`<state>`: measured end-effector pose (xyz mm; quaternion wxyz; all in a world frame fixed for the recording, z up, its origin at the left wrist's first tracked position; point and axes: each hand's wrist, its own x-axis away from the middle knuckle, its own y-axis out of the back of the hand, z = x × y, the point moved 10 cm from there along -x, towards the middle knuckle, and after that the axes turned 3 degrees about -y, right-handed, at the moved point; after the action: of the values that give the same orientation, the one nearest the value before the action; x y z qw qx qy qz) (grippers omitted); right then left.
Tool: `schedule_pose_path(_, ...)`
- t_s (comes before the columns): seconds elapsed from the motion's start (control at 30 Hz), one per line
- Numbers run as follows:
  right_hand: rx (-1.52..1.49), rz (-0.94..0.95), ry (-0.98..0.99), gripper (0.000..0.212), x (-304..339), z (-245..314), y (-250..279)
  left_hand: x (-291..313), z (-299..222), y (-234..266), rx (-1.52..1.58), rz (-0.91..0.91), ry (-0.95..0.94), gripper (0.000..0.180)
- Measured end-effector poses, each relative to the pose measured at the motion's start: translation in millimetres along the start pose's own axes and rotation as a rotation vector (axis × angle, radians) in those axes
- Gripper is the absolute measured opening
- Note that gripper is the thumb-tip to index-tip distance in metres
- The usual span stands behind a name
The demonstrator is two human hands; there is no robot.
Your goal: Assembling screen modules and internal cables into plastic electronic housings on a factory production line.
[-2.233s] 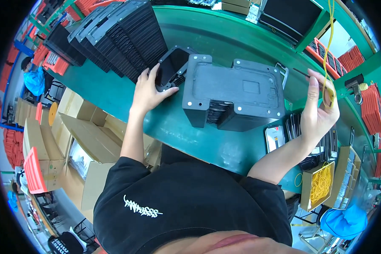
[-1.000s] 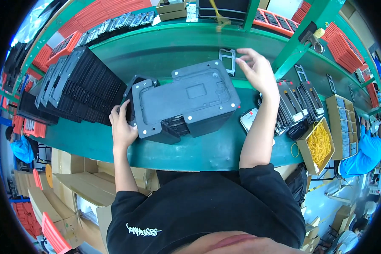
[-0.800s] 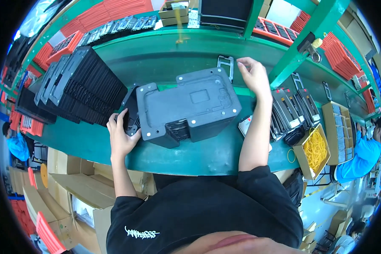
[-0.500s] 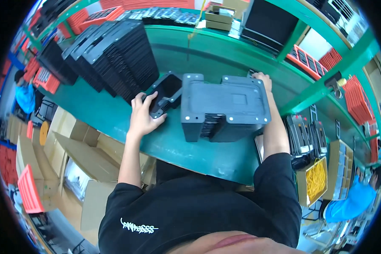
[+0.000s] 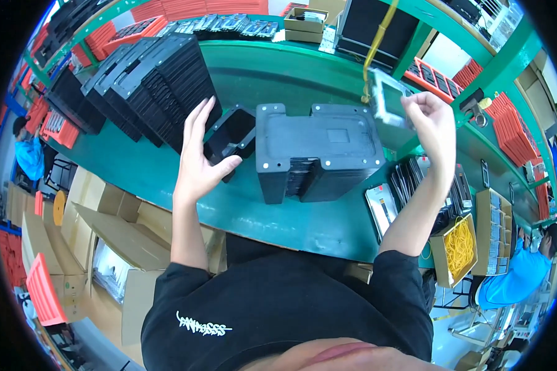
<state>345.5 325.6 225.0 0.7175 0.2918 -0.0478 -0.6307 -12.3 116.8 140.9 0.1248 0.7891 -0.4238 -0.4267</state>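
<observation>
My right hand (image 5: 434,119) is raised at the right of the bench, pinching a thin rectangular panel with a pale frame (image 5: 382,102) by its near edge. Fingers spread, my left hand (image 5: 198,162) hovers beside a small black tray-like fixture (image 5: 232,128) and holds nothing. Between my hands stands a stack of black moulded plates (image 5: 312,135) with notched edges and round pale studs at the corners. Taller stacks of similar black plates (image 5: 158,83) lean at the back left, just beyond my left fingertips.
A white-faced panel (image 5: 382,207) lies right of the centre stack, near upright dark frames (image 5: 408,179). An open box of yellow bands (image 5: 459,250) sits at the bench's right end. A yellow cord (image 5: 379,37) hangs ahead. Open cartons (image 5: 120,232) stand left; two people work farther off.
My right hand has risen from behind the centre stack and swung right, bringing the pale-framed panel into view. My left hand has come off the black fixture, its fingers now stretched out.
</observation>
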Motion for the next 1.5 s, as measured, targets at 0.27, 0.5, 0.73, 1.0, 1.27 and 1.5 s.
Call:
schedule_pose_path(0.27,0.66,0.029,0.31,0.018,62,84,-81,-30,-92,-2,0.169,0.058,-0.366,0.093)
schedule_pose_path(0.5,0.688,0.026,0.478,0.025,85,110,-83,-21,-103,-7,-0.01,0.107,-0.414,0.09)
schedule_pose_path(0.73,0.574,0.009,0.565,0.029,97,114,-92,-19,-138,-25,-0.155,0.129,-0.503,0.078)
schedule_pose_path(1.0,0.509,0.11,0.658,0.024,99,107,-89,-14,-148,-26,-0.328,0.125,-0.489,0.081)
schedule_pose_path(1.27,0.465,-0.051,0.174,0.023,138,-52,15,72,-108,0,1.176,0.222,-0.356,0.079)
schedule_pose_path(1.5,0.803,-0.095,0.075,0.029,210,-145,-26,161,-79,-127,1.101,0.917,0.241,0.038)
